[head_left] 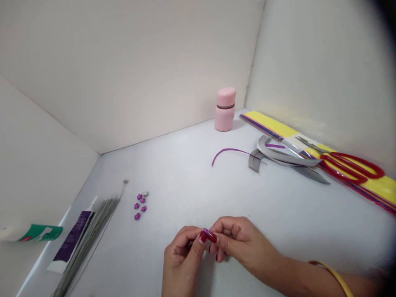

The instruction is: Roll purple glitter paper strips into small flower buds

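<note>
Near the bottom middle, my left hand and my right hand meet fingertip to fingertip. Pinched between both thumbs and forefingers is a small purple paper piece, mostly covered by the fingers. To the left on the table lie several small purple stars, with a grey star beside them. Another grey star sits at the tip of a thin wire.
A bundle of grey wires lies by a purple-and-white tube at left. A pink bottle stands at the back. Grey paper strips, a purple strip and red-handled scissors on yellow-topped paper packs lie right.
</note>
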Available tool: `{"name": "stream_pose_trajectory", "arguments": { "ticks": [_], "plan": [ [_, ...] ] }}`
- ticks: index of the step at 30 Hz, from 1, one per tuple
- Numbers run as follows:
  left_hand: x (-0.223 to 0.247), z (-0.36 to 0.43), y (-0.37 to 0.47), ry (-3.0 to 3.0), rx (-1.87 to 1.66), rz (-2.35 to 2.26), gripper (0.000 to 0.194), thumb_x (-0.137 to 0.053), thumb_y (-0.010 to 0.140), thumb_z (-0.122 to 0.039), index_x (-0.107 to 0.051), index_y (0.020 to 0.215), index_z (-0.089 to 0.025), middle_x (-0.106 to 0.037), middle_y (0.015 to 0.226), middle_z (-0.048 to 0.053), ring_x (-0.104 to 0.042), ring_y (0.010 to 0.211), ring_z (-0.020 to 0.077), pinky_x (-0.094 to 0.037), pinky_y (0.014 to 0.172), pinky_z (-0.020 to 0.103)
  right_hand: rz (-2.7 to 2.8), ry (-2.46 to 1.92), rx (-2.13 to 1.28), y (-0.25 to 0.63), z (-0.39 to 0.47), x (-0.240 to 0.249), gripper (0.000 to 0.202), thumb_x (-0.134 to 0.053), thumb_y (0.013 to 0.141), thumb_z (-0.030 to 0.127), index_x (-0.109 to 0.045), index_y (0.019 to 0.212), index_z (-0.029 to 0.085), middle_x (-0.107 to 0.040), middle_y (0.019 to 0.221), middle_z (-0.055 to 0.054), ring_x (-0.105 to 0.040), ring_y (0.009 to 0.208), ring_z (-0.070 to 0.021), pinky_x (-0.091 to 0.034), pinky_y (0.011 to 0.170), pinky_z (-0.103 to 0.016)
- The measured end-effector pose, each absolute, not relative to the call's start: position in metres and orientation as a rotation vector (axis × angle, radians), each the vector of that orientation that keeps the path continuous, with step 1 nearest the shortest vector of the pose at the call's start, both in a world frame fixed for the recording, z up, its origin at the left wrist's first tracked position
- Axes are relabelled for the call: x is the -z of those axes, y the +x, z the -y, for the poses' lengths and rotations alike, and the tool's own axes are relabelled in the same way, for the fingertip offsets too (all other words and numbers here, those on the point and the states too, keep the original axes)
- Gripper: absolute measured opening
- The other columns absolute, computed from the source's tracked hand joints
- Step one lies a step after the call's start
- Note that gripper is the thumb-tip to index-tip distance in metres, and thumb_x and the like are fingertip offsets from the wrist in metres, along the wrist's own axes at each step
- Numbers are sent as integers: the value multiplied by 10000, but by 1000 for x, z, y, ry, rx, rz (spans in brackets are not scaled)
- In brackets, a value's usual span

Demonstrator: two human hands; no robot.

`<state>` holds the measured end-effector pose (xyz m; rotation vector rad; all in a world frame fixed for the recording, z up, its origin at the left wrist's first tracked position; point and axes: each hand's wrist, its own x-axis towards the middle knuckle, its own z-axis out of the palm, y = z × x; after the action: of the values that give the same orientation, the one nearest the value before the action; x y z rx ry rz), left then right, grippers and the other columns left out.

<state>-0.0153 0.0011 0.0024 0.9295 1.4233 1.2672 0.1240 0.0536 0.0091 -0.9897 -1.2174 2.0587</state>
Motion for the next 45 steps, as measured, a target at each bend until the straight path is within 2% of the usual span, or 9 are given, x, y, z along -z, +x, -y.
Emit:
{"name": "stream_pose_trajectory", "arguments": {
  "ticks": [6, 13, 17, 22, 29, 36, 40, 45],
  "plan": [
    [-6, -3, -18, 980, -1229, -1416, 142, -645, 746, -298, -704, 675, -191, -621, 668, 8, -565, 658, 137, -423, 639, 208, 1338, -965, -1981, 126, -53, -8, 267, -640, 747, 375, -604, 660, 125, -579, 562, 9, -532, 521, -91, -416, 541, -218],
    [-12, -2, -19, 1181, -1243, -1436, 128, -627, 762, -270, -716, 696, -206, -630, 679, 18, -577, 669, 144, -424, 636, 218, 1305, -978, -2050, 126, -55, -9, 289, -652, 725, 396, -584, 647, 126, -584, 570, 2, -529, 512, -96, -414, 535, -231],
    [-7, 0, -13, 845, -1260, -1397, 124, -657, 733, -323, -726, 769, -226, -667, 674, 9, -592, 658, 146, -451, 645, 230, 1244, -986, -2074, 124, -55, -13, 292, -655, 720, 405, -594, 667, 124, -589, 564, 5, -532, 508, -91, -403, 531, -224],
    [-4, -1, -12, 907, -1325, -1434, 154, -656, 733, -311, -713, 641, -201, -648, 686, 25, -582, 680, 164, -454, 657, 247, 1211, -1007, -2115, 124, -54, -12, 295, -653, 719, 410, -591, 689, 123, -603, 587, 0, -540, 513, -88, -387, 526, -220],
    [-5, 0, -16, 991, -1283, -1530, 181, -616, 762, -329, -699, 714, -176, -663, 726, 58, -602, 705, 195, -467, 652, 278, 1167, -1086, -2137, 123, -54, -15, 314, -690, 667, 422, -592, 706, 126, -605, 572, 11, -534, 499, -87, -361, 504, -208],
    [-3, 2, -18, 1455, -1359, -1578, 138, -581, 796, -174, -710, 841, -193, -671, 755, 45, -607, 686, 164, -459, 632, 257, 1163, -1018, -2116, 122, -51, -15, 292, -682, 684, 411, -604, 709, 131, -587, 578, 11, -533, 537, -100, -409, 555, -235],
    [0, 2, -21, 1731, -1421, -1576, 213, -587, 760, -59, -693, 878, -201, -681, 792, 39, -613, 730, 150, -460, 666, 235, 1253, -1018, -2033, 123, -50, -15, 255, -645, 727, 382, -610, 706, 130, -566, 574, 13, -520, 541, -100, -426, 569, -239],
    [2, 1, -24, 1912, -1363, -1494, 271, -551, 761, -23, -649, 945, -195, -680, 796, 44, -607, 721, 144, -473, 665, 237, 1383, -981, -1915, 124, -50, -9, 186, -598, 777, 315, -612, 728, 137, -558, 607, 8, -522, 577, -111, -432, 578, -243]
  ]
}}
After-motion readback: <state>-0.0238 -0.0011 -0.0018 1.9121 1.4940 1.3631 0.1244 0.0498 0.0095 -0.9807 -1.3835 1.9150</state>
